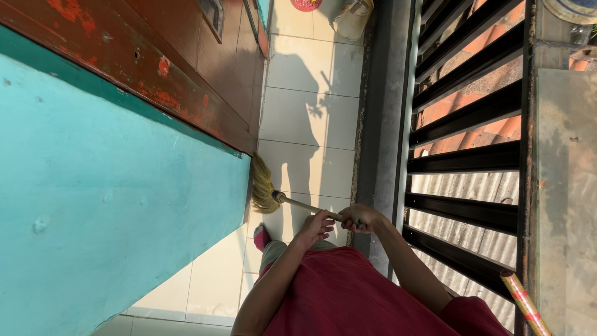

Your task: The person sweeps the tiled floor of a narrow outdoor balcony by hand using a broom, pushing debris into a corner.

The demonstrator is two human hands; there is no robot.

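Left hand: the left hand is wrapped around the thin pale wooden handle of the straw broom, fingers curled shut on the stick, with the forearm running back down to the red garment.
Right hand: the right hand clamps the same handle just beside the left, closer to the stick's outer end, knuckles toward the railing; both hands are closed tight on the wood, almost touching each other.
Broom: the handle runs from the two hands toward the turquoise wall, and the yellow straw bristle head lies beyond the left hand, well clear of both grips, fanned out on the floor right where the wall meets the tiles.
Floor: pale cream square tiles in a narrow strip, with the shadow of the person and the broom cast across them.
Wall side: a turquoise painted wall and next to it a worn red-brown wooden door with flaking paint; the bristles sit near the foot of that door's frame.
Railing side: black metal bars just beside the right hand, with orange roof tiles and grey corrugated sheeting showing through them.
Foot: a pink-red shoe tip rests on the tiles below the bristles, close to the left forearm.
Far end: a pale bucket stands well apart from the broom.
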